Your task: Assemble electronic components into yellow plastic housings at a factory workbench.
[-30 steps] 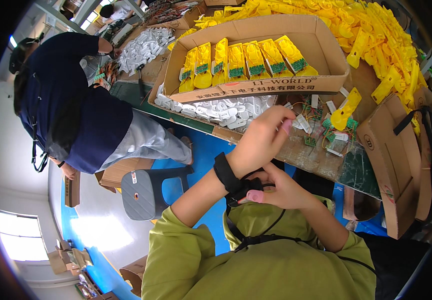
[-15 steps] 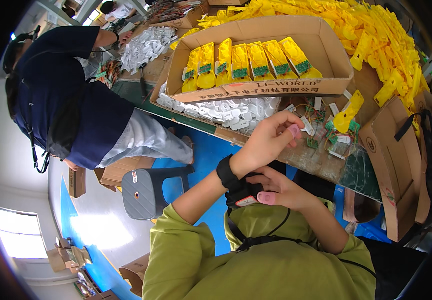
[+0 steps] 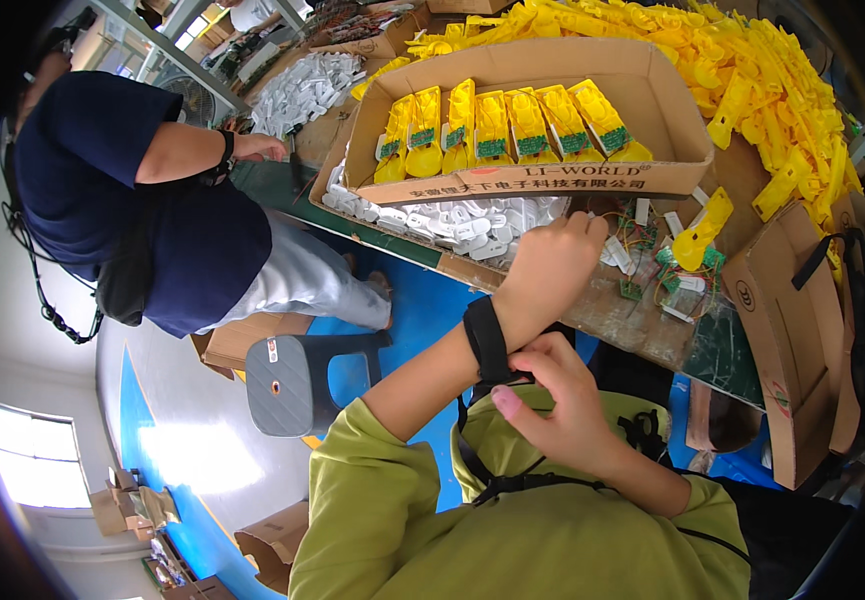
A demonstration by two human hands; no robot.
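My left hand point(image 3: 555, 262) is curled closed over the bench front, back upward; its fingertips are hidden and nothing shows in it. Around my left wrist sits a black wrist strap point(image 3: 486, 340). The curled fingers of my right hand point(image 3: 564, 405) are at the strap's near edge. A pink finger cot point(image 3: 507, 402) covers the right thumb, which stands apart from the fingers. Beyond my left hand, loose green circuit boards point(image 3: 667, 257) with thin wires lie on the bench, beside a yellow plastic housing point(image 3: 712, 225).
An open cardboard box point(image 3: 674, 176) holds a row of yellow housings with green boards point(image 3: 492, 145). White plastic parts point(image 3: 472, 222) lie below it, and yellow housings point(image 3: 742, 80) are heaped behind. A co-worker point(image 3: 142, 200) stands left, near a grey stool point(image 3: 290, 387). Cardboard boxes point(image 3: 787, 330) stand right.
My left hand has turned back upward and curled more. My right hand has shifted up a little along the wrist strap. The co-worker's arm has lowered and the body has turned.
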